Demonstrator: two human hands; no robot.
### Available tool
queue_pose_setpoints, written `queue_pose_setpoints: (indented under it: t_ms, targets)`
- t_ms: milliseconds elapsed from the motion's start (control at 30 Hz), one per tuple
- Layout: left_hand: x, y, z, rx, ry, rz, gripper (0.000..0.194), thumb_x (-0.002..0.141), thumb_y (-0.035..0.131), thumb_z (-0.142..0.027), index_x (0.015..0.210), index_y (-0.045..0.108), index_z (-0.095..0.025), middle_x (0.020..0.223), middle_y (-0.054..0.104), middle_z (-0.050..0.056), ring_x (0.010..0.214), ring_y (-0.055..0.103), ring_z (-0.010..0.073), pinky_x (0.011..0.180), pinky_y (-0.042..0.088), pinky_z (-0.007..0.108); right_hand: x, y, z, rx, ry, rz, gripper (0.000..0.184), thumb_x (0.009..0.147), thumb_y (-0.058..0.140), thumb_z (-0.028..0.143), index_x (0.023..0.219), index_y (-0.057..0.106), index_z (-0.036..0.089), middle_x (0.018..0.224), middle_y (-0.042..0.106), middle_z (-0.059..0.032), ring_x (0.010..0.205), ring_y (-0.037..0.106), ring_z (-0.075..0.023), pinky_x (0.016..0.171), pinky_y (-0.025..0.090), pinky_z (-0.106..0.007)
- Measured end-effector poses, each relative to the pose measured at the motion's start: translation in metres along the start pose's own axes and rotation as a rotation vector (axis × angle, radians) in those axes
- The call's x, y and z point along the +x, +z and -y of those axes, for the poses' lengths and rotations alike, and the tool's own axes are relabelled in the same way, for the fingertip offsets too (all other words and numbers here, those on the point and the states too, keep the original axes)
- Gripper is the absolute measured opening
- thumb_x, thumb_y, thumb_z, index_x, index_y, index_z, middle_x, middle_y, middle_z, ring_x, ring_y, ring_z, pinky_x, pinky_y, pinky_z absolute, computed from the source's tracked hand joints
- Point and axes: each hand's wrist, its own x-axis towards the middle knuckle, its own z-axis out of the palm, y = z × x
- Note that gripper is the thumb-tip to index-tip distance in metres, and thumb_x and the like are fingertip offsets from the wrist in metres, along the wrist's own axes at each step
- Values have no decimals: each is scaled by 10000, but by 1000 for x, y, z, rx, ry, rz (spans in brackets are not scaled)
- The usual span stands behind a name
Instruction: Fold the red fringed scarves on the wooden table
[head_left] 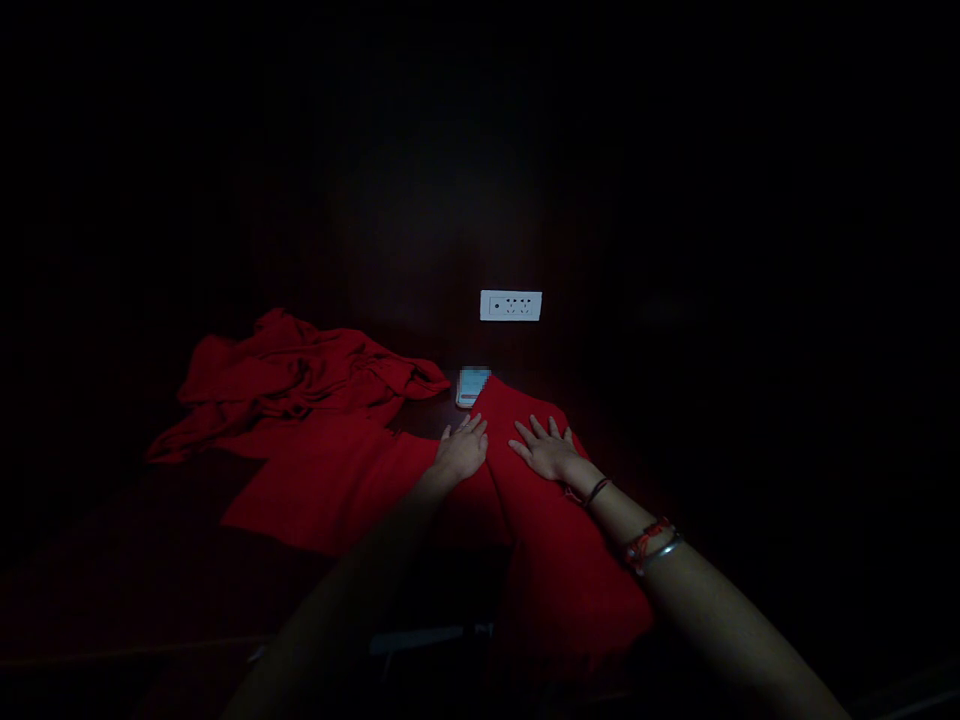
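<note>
A red garment (555, 560) lies spread over a dark surface, one part hanging toward me over the front and another part (322, 480) reaching left. My left hand (461, 452) rests flat near its middle fold, fingers stretched out and a ring on one of them. Palm down, my right hand (550, 450) presses on the cloth to the right, its fingers spread. Neither hand grips anything. Bracelets (652, 545) circle my right wrist and forearm. Just beyond the cloth, a phone (472, 386) with a lit screen is partly covered by the garment's edge.
Crumpled red cloth (300, 370) is heaped at the back left, next to the flat part. A white socket panel (511, 306) is on the dark wall behind. Below the cloth, a pale strip (420, 638) shows dimly. Most of the surroundings are too dark to make out.
</note>
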Motion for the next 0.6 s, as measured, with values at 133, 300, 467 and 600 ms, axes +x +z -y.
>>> queue_pose_setpoints:
  t_ms: [133, 300, 467, 600]
  targets:
    - [-18, -4, 1, -4, 72, -32, 463, 845, 163, -374, 1258, 274, -197, 1347, 206, 26, 1222, 179, 162, 956, 213, 413, 3, 0, -1, 1, 8, -8, 688, 712, 31, 660, 1304, 96, 315, 1383, 64, -8, 1220, -14, -326, 933, 28, -536]
    - [-31, -11, 3, 20, 51, 76, 587, 808, 160, -515, 1294, 193, -186, 1364, 130, 40, 1238, 108, 195, 967, 164, 433, 0, -3, 0, 21, -2, 4, 692, 708, 41, 667, 1303, 92, 318, 1383, 55, -13, 1220, -22, -324, 930, 21, -541]
    - [-28, -13, 8, 45, -39, 170, 728, 765, 125, -603, 1303, 165, -114, 1365, 75, 83, 1240, 51, 244, 966, 108, 472, -13, -13, -12, 71, -91, -94, 734, 692, 49, 686, 1311, 62, 292, 1383, 43, -29, 1231, -29, -286, 940, 22, -525]
    - [-31, -15, 4, 52, -65, 26, 753, 770, 149, -599, 1307, 115, -72, 1363, 37, 118, 1240, 17, 244, 976, 79, 451, -19, -14, -23, 40, -84, -46, 782, 674, 89, 706, 1315, 30, 262, 1383, -7, -41, 1231, -67, -264, 944, 16, -519]
